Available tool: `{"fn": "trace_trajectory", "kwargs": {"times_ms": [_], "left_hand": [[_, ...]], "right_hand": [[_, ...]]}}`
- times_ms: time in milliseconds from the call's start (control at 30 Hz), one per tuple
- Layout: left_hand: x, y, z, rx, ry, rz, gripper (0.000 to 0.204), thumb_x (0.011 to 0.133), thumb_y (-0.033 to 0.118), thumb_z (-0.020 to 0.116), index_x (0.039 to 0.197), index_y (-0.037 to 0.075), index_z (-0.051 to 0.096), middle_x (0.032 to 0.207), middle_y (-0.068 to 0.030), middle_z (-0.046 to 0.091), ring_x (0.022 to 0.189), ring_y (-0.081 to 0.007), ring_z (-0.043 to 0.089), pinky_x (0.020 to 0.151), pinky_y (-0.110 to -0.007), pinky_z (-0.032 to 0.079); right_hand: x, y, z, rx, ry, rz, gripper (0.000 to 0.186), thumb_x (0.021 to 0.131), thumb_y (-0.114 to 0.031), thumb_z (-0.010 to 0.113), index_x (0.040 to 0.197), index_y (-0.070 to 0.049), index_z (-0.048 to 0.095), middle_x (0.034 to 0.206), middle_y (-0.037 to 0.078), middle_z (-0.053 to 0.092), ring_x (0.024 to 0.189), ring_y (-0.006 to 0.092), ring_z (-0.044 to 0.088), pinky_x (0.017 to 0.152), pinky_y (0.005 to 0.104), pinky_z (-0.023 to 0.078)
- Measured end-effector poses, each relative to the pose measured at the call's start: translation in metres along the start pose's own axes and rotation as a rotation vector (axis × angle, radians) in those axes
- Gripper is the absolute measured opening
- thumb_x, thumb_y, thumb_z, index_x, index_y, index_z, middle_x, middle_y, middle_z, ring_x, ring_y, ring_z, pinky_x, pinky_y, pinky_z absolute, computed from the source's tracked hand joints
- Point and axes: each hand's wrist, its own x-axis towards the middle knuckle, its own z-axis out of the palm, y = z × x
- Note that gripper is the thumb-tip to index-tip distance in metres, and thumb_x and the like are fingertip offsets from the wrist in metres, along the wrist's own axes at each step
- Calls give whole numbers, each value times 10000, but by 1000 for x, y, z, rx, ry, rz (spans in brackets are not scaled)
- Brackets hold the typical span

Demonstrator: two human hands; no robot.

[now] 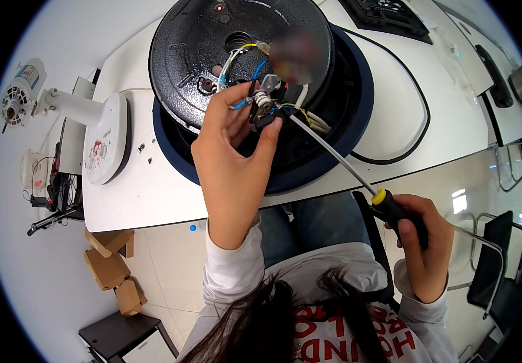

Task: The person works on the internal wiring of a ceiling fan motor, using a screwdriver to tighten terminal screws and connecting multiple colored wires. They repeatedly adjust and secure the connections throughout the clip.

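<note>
My left hand (231,154) pinches a small electrical component (263,104) with metal parts, and blue, white and yellow wires run out of it. Gripped in my right hand (426,233) is a long screwdriver (341,158) with a black and yellow handle. Its shaft slants up to the left, and its tip is at the component; whether it touches a screw I cannot tell. Behind them a glossy black round metal housing (179,66) leans in a dark blue round base (363,91). A blurred patch covers part of the housing's right side.
A white fan stand (106,142) lies on the white table (403,91) at the left, with a few small screws (150,160) beside it. A black cable (429,118) loops at the right. At the back right sits a black tool case (388,18). Cardboard boxes (106,269) stand on the floor.
</note>
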Motion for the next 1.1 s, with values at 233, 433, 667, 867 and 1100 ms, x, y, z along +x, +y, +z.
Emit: {"fn": "trace_trajectory", "kwargs": {"times_ms": [233, 433, 667, 867, 1100], "left_hand": [[-1, -1, 0, -6, -5, 61, 422, 808, -52, 703, 1186, 16, 529, 1142, -112, 648, 1048, -173, 634, 862, -265, 512], [0, -1, 3, -14, -18, 74, 420, 804, -90, 683, 1183, -10, 520, 1133, -136, 645, 1061, -183, 632, 887, -276, 505], [-2, 3, 8, 58, 35, 118, 388, 793, -91, 674, 1155, -13, 558, 1048, -155, 675, 1018, -207, 660, 918, -319, 507], [0, 3, 7, 69, 45, 131, 391, 775, -113, 673, 1141, -22, 573, 1071, -159, 679, 1017, -217, 667, 931, -327, 502], [-2, 1, 7, 83, 24, 141, 394, 753, -138, 672, 1122, -42, 572, 1127, -176, 664, 1078, -251, 645, 942, -327, 493]], "right_hand": [[-5, 5, 5, 54, -17, 32, 225, 919, -132, 593, 1092, 13, 596, 788, 140, 628, 608, 217, 585, 575, 271, 437], [-10, 4, 11, 74, -18, 91, 248, 941, -178, 571, 1100, 10, 591, 778, 139, 616, 599, 215, 577, 572, 274, 436], [-17, 2, 19, 31, -66, 90, 293, 926, -198, 601, 1144, -8, 553, 822, 154, 598, 629, 256, 603, 581, 283, 457], [-13, -1, 29, 7, -51, -29, 473, 764, -118, 777, 1143, -1, 520, 952, 163, 574, 749, 277, 632, 616, 309, 503], [-16, 8, 17, 138, -218, 107, 408, 801, -114, 737, 1117, 28, 522, 1011, 188, 577, 794, 302, 652, 628, 326, 518]]}}
